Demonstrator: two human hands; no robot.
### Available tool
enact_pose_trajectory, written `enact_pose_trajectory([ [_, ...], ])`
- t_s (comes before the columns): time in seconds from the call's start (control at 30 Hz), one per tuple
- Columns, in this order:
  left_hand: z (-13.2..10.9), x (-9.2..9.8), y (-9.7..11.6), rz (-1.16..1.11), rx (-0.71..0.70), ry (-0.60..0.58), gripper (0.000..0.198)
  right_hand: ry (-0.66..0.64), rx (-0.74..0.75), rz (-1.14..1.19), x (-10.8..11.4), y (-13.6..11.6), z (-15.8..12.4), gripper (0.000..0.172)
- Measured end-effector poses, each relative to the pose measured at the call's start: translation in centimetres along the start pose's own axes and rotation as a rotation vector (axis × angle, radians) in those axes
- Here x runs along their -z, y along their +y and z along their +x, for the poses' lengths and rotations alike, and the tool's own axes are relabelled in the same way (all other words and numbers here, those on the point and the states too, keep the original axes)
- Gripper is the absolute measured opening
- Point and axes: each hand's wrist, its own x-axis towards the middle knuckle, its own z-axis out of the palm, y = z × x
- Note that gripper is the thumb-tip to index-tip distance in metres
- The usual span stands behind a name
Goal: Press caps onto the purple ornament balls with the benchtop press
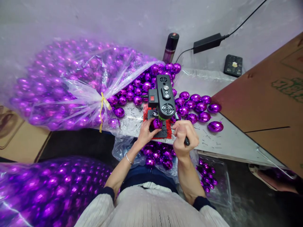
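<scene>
A grey wall backs a pale surface (pixel 227 138) strewn with loose purple baubles (pixel 196 107), with a tied clear bag (pixel 66 85) of them at its left end. At the near edge, the left hand (pixel 146 132) pinches one purple bauble (pixel 156 123) at its fingertips, under the head of a small black machine (pixel 163 97). The right hand (pixel 184 137) is curled tight around a dark handle (pixel 186 141) just right of it. The smooth, faceted bauble could slip or crack if pressed off-centre, and the fingers sit close beneath the head.
</scene>
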Motion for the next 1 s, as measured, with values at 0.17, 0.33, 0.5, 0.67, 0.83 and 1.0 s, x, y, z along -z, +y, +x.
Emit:
enact_pose_trajectory([
  [0.17, 0.0, -1.2, -0.6, -0.002, -0.062, 0.021, 0.067, -0.016, 0.001, -0.013, 0.1, 0.2, -0.3, 0.029],
  [0.33, -0.1, -1.7, -1.1, 0.026, -0.06, 0.036, 0.069, -0.013, 0.017, -0.037, 0.2, 0.6, -1.3, 0.029],
  [0.5, -0.3, -1.7, -1.0, 0.007, -0.087, 0.05, 0.067, 0.016, 0.111, -0.021, -0.5, 2.7, -3.5, 0.028],
  [0.67, -0.4, -1.7, -0.9, 0.019, -0.054, 0.043, 0.067, 0.101, 0.176, -0.07, -1.5, 5.0, -5.6, 0.033],
  [0.83, -0.5, -1.7, -0.9, 0.03, -0.024, 0.037, 0.068, 0.103, 0.166, -0.03, -1.7, 5.7, -6.4, 0.032],
  [1.0, -0.5, -1.8, -0.9, 0.024, -0.033, 0.054, 0.067, 0.09, 0.126, 0.104, -2.1, 5.7, -6.7, 0.03],
])
